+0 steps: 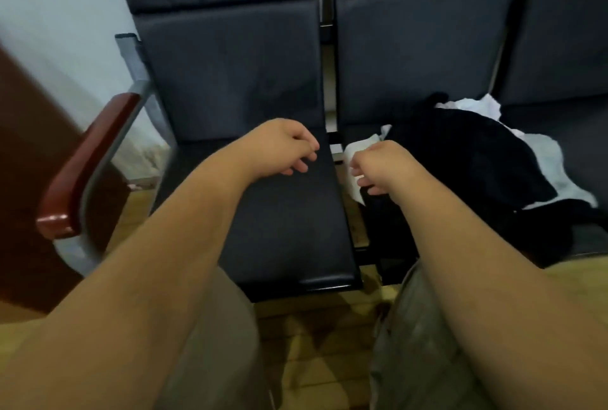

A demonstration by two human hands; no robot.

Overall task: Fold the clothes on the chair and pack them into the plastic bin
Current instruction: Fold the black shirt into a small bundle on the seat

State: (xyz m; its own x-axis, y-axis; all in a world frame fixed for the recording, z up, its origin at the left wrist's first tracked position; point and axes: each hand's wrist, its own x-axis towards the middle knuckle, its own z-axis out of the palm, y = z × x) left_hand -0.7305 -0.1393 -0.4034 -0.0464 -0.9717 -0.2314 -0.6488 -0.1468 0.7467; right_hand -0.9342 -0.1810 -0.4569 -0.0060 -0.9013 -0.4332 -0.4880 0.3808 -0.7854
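A heap of black clothes [477, 159] mixed with white clothes [546, 159] lies on the middle black seat. My left hand [283, 146] hovers over the bare left seat [289, 218], fingers loosely curled, holding nothing. My right hand [378, 163] hangs at the left edge of the heap, just in front of a white piece [357, 149]; its fingers are loosely curled and nothing shows in its grip. No plastic bin is in view.
The seats form a row of black padded chairs with tall backs [230, 64]. A red-brown armrest [88, 163] on a grey metal frame stands at the left. Yellowish floor [312, 344] lies below, and my knees sit close to the seat fronts.
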